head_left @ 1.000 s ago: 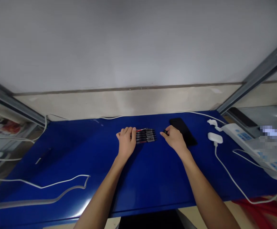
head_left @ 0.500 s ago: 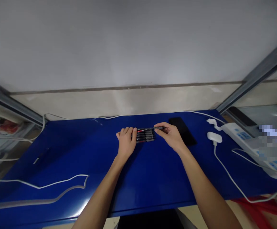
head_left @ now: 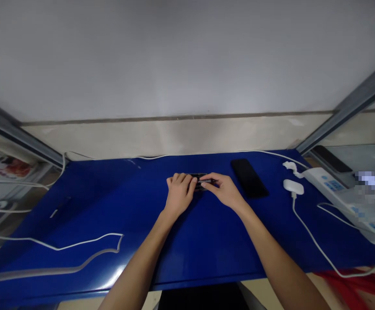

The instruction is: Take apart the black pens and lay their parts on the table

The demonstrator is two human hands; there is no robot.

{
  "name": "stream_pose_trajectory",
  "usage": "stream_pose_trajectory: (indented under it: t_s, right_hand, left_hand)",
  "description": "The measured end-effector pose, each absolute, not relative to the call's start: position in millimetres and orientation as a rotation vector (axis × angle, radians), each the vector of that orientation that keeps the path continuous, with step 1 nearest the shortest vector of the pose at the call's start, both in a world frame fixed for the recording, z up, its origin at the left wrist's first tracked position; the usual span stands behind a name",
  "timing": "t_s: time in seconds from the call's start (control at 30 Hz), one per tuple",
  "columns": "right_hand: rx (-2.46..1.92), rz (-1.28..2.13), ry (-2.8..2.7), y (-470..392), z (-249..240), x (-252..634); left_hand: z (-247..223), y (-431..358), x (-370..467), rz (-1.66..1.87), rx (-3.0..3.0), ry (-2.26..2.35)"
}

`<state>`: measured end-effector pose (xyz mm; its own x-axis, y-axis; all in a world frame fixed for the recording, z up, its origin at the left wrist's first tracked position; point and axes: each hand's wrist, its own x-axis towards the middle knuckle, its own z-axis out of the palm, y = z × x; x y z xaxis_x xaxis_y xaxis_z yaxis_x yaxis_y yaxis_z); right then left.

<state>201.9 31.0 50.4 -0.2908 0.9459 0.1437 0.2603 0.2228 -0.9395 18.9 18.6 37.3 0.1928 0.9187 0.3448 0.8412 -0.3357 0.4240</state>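
Several dark pens (head_left: 196,175) lie side by side on the blue table (head_left: 203,245), with parts of them hidden under my fingers. Around their left ends my left hand (head_left: 177,196) is closed, thumb and fingers pressing on the row. My right hand (head_left: 226,190) pinches one grey-and-black pen (head_left: 208,181) between thumb and fingers, holding it over the right part of the row. Whether that pen touches the others I cannot tell. A black phone (head_left: 249,177) lies just right of my right hand.
A white earbud case (head_left: 293,186) on a cable and a white power strip (head_left: 325,181) occupy the right side. White cables (head_left: 87,242) cross the left side, near a thin dark pen-like item (head_left: 60,207). A wall (head_left: 181,135) rises behind the table.
My right hand has brought its pen left and slightly nearer, from beside the row to over it. My left hand appears slightly farther right, and the camera view has shifted a little.
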Motion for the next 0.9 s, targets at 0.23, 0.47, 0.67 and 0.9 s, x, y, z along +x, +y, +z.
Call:
stream_pose_trajectory:
  t_s: [0.23, 0.47, 0.67, 0.9]
  right_hand:
    - [-1.283, 0.933, -1.848, 27.4, 49.2, 197.7]
    - [-1.213, 0.963, -1.773, 29.1, 47.1, 198.9]
    - [-1.293, 0.845, -1.825, 27.8, 51.8, 200.0]
    - [-1.260, 0.794, -1.838, 25.9, 57.1, 200.0]
  left_hand:
    - [49.7, 10.1, 19.7, 0.795, 2.330, 1.478]
    - [46.1, 16.4, 15.9, 0.766, 2.374, 1.617]
    - [46.8, 16.6, 11.8, 0.801, 2.397, 1.546]
    - [46.0, 16.2, 15.0, 0.737, 2.398, 1.568]
